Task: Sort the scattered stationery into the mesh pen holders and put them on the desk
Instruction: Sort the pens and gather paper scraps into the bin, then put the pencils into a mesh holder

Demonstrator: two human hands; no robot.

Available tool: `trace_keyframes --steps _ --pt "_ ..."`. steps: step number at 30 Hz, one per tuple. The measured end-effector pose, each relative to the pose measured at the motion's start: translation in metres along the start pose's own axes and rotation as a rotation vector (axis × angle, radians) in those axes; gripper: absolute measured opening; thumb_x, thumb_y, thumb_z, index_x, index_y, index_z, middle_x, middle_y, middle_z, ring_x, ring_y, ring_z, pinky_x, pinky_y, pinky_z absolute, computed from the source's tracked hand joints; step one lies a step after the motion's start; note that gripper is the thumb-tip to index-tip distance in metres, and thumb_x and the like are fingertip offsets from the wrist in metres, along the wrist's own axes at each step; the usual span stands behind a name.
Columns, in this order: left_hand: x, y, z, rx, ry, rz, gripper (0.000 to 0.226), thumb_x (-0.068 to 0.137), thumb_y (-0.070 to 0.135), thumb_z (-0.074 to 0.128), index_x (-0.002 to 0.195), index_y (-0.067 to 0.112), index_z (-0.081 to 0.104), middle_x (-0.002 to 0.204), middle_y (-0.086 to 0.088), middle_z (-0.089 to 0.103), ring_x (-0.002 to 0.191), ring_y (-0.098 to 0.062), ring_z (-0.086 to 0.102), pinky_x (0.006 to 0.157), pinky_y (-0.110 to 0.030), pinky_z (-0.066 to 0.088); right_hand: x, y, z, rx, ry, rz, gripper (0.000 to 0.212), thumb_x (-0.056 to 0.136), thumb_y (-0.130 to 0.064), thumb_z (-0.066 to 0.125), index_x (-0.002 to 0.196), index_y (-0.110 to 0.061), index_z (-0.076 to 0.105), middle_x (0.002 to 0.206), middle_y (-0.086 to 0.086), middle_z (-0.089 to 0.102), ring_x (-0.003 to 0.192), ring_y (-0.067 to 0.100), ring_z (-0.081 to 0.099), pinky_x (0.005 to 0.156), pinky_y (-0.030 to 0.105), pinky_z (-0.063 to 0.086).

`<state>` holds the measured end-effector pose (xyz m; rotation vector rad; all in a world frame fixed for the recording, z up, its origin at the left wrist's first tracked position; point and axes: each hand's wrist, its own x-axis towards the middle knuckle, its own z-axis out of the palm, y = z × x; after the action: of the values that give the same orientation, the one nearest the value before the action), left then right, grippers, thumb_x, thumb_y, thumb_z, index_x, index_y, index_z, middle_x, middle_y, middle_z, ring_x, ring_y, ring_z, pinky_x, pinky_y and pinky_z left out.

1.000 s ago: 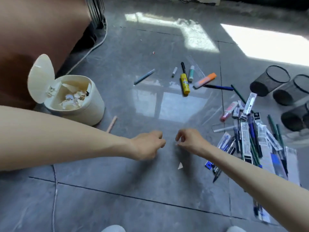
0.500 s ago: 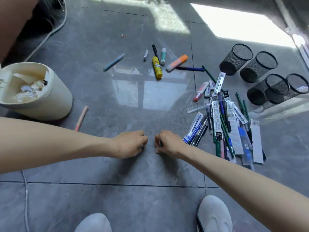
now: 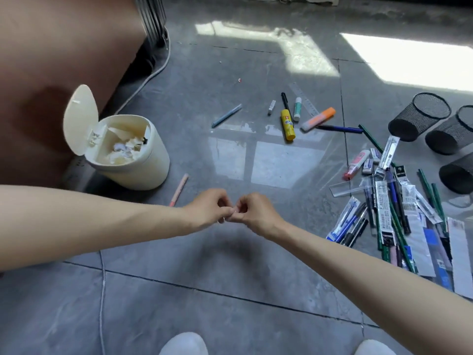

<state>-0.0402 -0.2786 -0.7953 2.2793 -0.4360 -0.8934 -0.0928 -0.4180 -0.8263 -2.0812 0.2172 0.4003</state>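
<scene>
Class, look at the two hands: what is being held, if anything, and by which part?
It cannot be told. The left hand and right hand meet, curled fingertips together, perhaps pinching something tiny; nothing identifiable shows.

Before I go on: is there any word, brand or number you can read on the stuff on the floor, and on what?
No text reads clearly.
Yellow glue stick: red label with print, blurred.
Wrapped refill packs: printed strips, too small to read.
Black pack header: pale mark, unreadable.
Erasers: blue print, blurred.
Clear ruler: scale marks, no legible numbers.
</scene>
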Motion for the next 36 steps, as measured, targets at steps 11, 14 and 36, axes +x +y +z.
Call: trace_keyframes --steps 11,14,36 --pt "-0.03 -0.033 -0.097 -0.119 0.211 -0.067 0.014 0.088 -0.002 0.055 0.091 -0.003 0.068 0.071 -0.008 0.058 0.058 -0.008 0.047 0.054 -0.009 0.039 0.046 -0.095 0.04 -0.168 0.042 -0.167 0.04 0.08 -0.04 0.069 0.056 -0.018 0.048 0.059 0.002 0.052 0.065 0.021 0.05 0.056 0.033 0.035" --pt "-0.03 -0.042 -0.125 0.17 0.588 0.047 0.013 0.086 0.003 0.057 0.089 0.003 0.07 0.087 -0.005 0.064 0.085 -0.016 0.054 0.074 -0.02 0.036 0.056 -0.111 0.051 -0.193 0.015 -0.186 0.032 0.083 -0.034 0.068 0.061 -0.017 0.052 0.064 0.0 0.052 0.071 0.019 0.052 0.06 0.03 0.038" --pt "-0.009 -0.061 -0.155 0.496 0.794 0.027 0.018 0.089 0.003 0.049 0.1 0.009 0.062 0.109 -0.008 0.054 0.106 -0.029 0.05 0.078 -0.037 0.04 0.063 -0.074 0.038 -0.332 -0.118 -0.084 0.022 0.088 -0.017 0.06 0.087 0.004 0.066 0.089 0.019 0.069 0.08 0.031 0.065 0.076 0.044 0.055"
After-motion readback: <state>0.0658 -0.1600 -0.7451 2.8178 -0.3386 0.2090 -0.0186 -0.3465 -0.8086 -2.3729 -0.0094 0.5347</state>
